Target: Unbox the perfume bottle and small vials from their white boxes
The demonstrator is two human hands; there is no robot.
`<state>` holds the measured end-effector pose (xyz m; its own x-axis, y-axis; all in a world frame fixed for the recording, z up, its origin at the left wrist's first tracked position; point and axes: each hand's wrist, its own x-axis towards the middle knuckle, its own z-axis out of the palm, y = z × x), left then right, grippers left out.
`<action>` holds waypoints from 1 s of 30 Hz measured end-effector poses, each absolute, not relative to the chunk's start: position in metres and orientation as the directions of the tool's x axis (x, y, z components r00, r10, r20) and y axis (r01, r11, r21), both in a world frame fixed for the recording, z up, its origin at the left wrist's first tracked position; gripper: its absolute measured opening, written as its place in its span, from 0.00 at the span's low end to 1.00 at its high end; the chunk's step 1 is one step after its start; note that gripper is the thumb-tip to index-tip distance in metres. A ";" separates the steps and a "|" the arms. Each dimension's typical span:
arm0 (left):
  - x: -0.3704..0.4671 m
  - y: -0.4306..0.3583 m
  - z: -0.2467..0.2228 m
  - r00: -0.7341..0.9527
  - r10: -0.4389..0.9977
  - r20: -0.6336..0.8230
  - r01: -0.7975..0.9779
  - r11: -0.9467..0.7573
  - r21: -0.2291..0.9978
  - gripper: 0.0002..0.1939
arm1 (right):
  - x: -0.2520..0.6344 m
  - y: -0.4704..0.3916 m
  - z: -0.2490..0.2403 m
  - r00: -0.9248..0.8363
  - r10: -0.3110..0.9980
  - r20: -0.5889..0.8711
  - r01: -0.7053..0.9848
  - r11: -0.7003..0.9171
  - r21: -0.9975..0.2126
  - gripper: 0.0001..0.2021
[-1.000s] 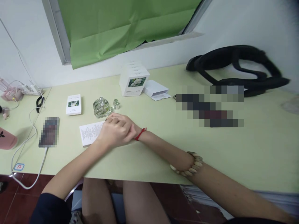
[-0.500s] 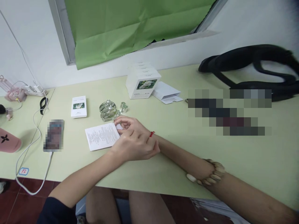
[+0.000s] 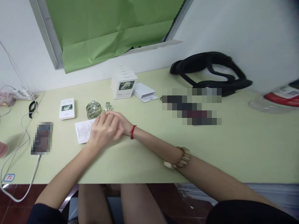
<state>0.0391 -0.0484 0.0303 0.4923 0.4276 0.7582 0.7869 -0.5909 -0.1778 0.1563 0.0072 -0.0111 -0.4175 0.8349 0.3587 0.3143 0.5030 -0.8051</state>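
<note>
My left hand (image 3: 105, 128) is closed, its fingers curled over the front of my right hand (image 3: 123, 123). My right hand, with a red string at its wrist, is partly hidden behind it, and its fingertips do not show. What lies between the two hands is hidden. A white printed leaflet (image 3: 81, 133) lies on the table, its right part covered by my left hand. Just beyond the hands stand a stack of clear glass bottles (image 3: 93, 109) and several small glass-and-silver caps (image 3: 108, 106).
A white box with a flower picture (image 3: 66, 109) lies left; a row of similar boxes (image 3: 123, 85) stands by the wall beside folded white card (image 3: 145, 93). A phone (image 3: 42, 138) with cable is left. A black headset (image 3: 210, 73) and clear plastic bottle (image 3: 266, 104) are right.
The view has swung right, so the table's things appear further left. My left hand has moved over my right hand and now covers its fingers and more of the leaflet.
</note>
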 end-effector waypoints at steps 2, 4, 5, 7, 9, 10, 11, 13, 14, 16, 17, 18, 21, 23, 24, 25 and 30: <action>0.035 -0.044 0.032 0.468 0.420 0.778 0.801 -0.572 -0.174 0.08 | 0.158 0.009 -0.009 -0.380 0.847 0.371 0.262 0.484 -0.835 0.03; 0.030 -0.040 0.034 0.452 0.437 0.777 0.816 -0.555 -0.162 0.09 | 0.159 0.009 -0.009 -0.376 0.858 0.350 0.275 0.464 -0.842 0.05; 0.028 -0.038 0.035 0.444 0.455 0.772 0.824 -0.546 -0.152 0.10 | 0.159 0.009 -0.008 -0.377 0.861 0.341 0.288 0.459 -0.841 0.05; 0.023 -0.035 0.038 0.424 0.506 0.751 0.841 -0.527 -0.119 0.10 | 0.158 0.007 -0.006 -0.375 0.854 0.360 0.325 0.485 -0.812 0.05; 0.018 -0.034 0.043 0.382 0.553 0.740 0.860 -0.507 -0.065 0.10 | 0.157 0.003 -0.002 -0.378 0.826 0.418 0.384 0.551 -0.741 0.05; 0.016 -0.033 0.045 0.354 0.568 0.743 0.867 -0.496 -0.034 0.10 | 0.156 0.000 0.001 -0.387 0.808 0.444 0.416 0.583 -0.698 0.05; 0.014 -0.033 0.047 0.323 0.574 0.753 0.874 -0.486 -0.004 0.10 | 0.155 -0.003 0.004 -0.400 0.791 0.464 0.445 0.610 -0.656 0.06; 0.010 -0.031 0.050 0.264 0.568 0.779 0.883 -0.468 0.042 0.11 | 0.153 -0.010 0.010 -0.432 0.767 0.474 0.484 0.641 -0.596 0.06; 0.008 -0.031 0.051 0.245 0.562 0.790 0.886 -0.460 0.052 0.12 | 0.152 -0.014 0.013 -0.444 0.760 0.474 0.497 0.650 -0.575 0.07; 0.005 -0.030 0.053 0.236 0.563 0.792 0.897 -0.439 0.045 0.13 | 0.151 -0.022 0.020 -0.462 0.750 0.473 0.525 0.661 -0.536 0.07; 0.004 -0.029 0.053 0.244 0.576 0.780 0.904 -0.427 0.032 0.14 | 0.151 -0.025 0.022 -0.464 0.748 0.474 0.538 0.663 -0.520 0.08; 0.003 -0.029 0.053 0.255 0.598 0.760 0.910 -0.415 0.022 0.16 | 0.151 -0.027 0.025 -0.462 0.749 0.475 0.549 0.662 -0.509 0.08; 0.003 -0.030 0.053 0.270 0.679 0.683 0.924 -0.383 0.016 0.21 | 0.151 -0.031 0.029 -0.443 0.772 0.456 0.580 0.635 -0.511 0.09; 0.005 -0.030 0.052 0.262 0.722 0.641 0.934 -0.358 0.020 0.22 | 0.151 -0.029 0.029 -0.439 0.799 0.411 0.599 0.602 -0.528 0.11; 0.006 -0.031 0.052 0.260 0.742 0.617 0.939 -0.345 0.019 0.23 | 0.151 -0.028 0.028 -0.443 0.810 0.385 0.606 0.586 -0.538 0.13; 0.008 -0.031 0.052 0.257 0.765 0.591 0.944 -0.330 0.016 0.23 | 0.151 -0.027 0.026 -0.448 0.819 0.359 0.606 0.573 -0.551 0.15; 0.014 -0.032 0.054 0.171 0.885 0.434 0.979 -0.204 0.031 0.24 | 0.151 -0.015 0.012 -0.490 0.826 0.279 0.414 0.502 -0.759 0.17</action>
<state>0.0135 -0.0321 0.0537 0.1706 0.8846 0.4341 0.9785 -0.2038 0.0307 0.1513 -0.0153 0.0125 -0.4902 0.8259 0.2788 0.4138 0.5020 -0.7595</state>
